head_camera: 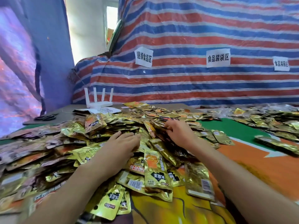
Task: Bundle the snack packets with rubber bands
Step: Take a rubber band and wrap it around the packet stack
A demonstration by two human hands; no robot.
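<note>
Head view, task things: I see a broad heap of gold foil snack packets (155,172) lying loose on the desk (258,162). It runs from the near edge to the far side, and many packets lie face up with orange and black print.
Left hand: the left hand (123,143) lies palm down on the middle of the heap. Its fingers (128,136) are straight and released, pressing on the packets and grasping none.
Right hand: the right hand (179,131) sits just beside the left, higher on the heap. Its fingers (169,126) are curled and grasping packets at the crest; I cannot tell how many.
Desk cover: an orange, green and yellow printed cloth.
Second pile (267,120): more gold packets at far right, apart from the main heap across a green strip.
Far left: a white router with four upright antennas (98,101), with black scissors (45,117) to its left.
Backdrop: a red, blue and white striped tarpaulin (194,29) with white paper labels (218,57) stuck on it.
</note>
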